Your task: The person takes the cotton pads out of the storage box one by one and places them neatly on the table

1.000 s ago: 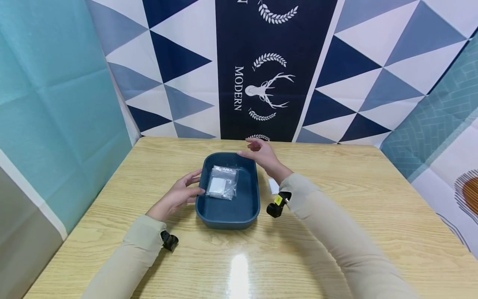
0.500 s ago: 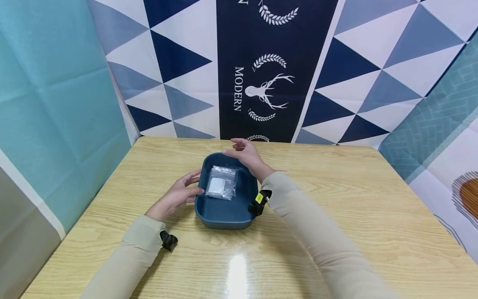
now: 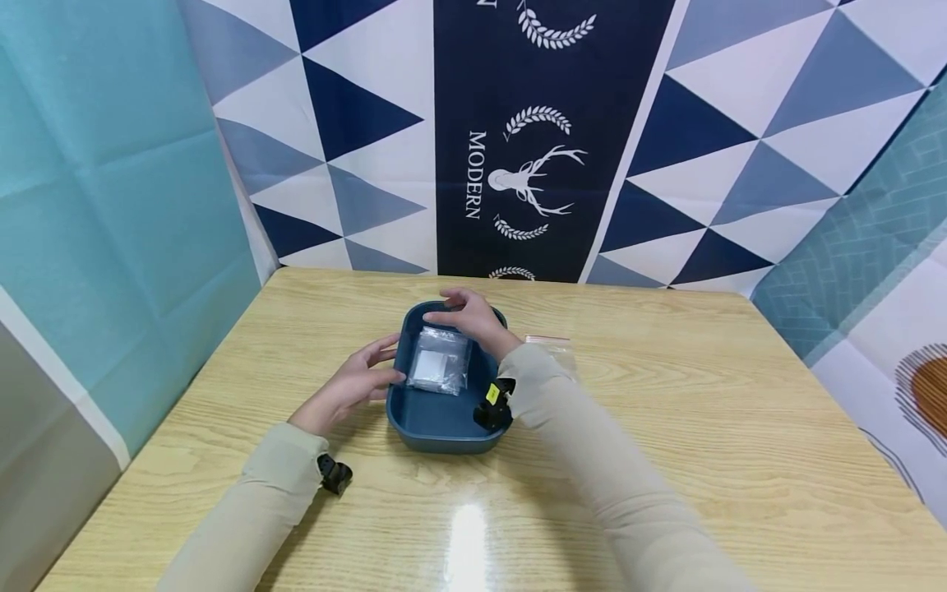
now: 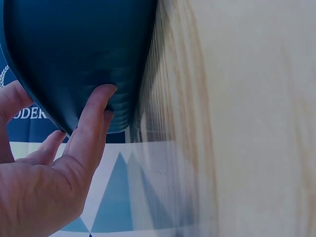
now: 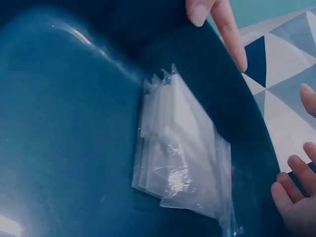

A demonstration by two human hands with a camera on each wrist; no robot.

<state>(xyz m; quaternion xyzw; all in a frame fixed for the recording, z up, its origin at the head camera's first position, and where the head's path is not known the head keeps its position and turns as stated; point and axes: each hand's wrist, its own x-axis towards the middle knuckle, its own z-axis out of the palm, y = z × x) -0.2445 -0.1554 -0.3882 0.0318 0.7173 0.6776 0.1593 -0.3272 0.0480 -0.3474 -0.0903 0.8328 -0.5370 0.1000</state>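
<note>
On the table stands a dark blue plastic tub point(image 3: 444, 436) with rounded corners. My left hand point(image 3: 348, 386) holds its left rim, thumb over the edge and fingers point(image 4: 96, 106) against the outer wall. A stack of clear plastic bags point(image 3: 440, 362) with white inserts lies inside against the left wall; seen from the right wrist, the bags point(image 5: 180, 148) overlap one another closely. My right hand point(image 3: 473, 321) is above the far part of the tub, thumb and fingers apart, nothing between them.
A clear bag with a red strip point(image 3: 551, 341) lies on the wooden table point(image 3: 666, 395) right of the tub, partly hidden by the right sleeve point(image 3: 592, 460). Patterned cloth point(image 3: 547, 181) hangs behind the table.
My right hand has moved left from the tub's far right corner to above its far part. The red-striped bag on the table now shows past the sleeve. The left hand stays at the rim.
</note>
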